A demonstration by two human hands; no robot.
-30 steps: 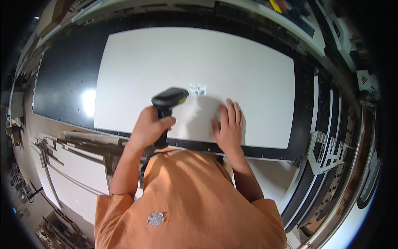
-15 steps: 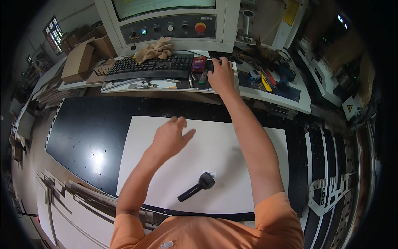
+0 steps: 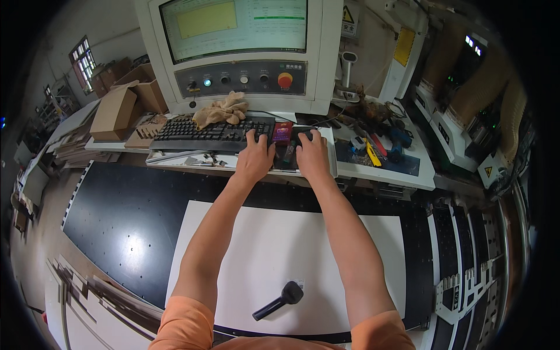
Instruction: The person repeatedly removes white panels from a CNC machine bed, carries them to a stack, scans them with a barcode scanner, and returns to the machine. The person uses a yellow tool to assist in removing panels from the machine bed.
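Note:
A black keyboard (image 3: 198,135) lies on a shelf under a monitor (image 3: 236,29). My left hand (image 3: 255,157) reaches over the keyboard's right end, its fingers apart and resting on the keys. To its right, my right hand (image 3: 313,154) curls over a dark computer mouse (image 3: 303,133), mostly covered by my fingers. Between my hands stands a small red and purple packet (image 3: 283,132). Beige work gloves (image 3: 222,111) lie on the keyboard's far edge. Closer to me, a black handheld scanner (image 3: 280,301) rests on a white panel (image 3: 265,256), partly over a small label.
Below the monitor runs a control panel (image 3: 242,80) with knobs and a red button. A light scanner (image 3: 347,67) stands in a holder at the right. A yellow cutter (image 3: 372,153) lies among tools. The white panel sits on a black machine bed (image 3: 122,216). Cardboard boxes (image 3: 114,114) stand left.
My left hand has moved from above the white panel forward to the keyboard. My right hand has stayed at the mouse. The view has tilted up, showing more of the monitor.

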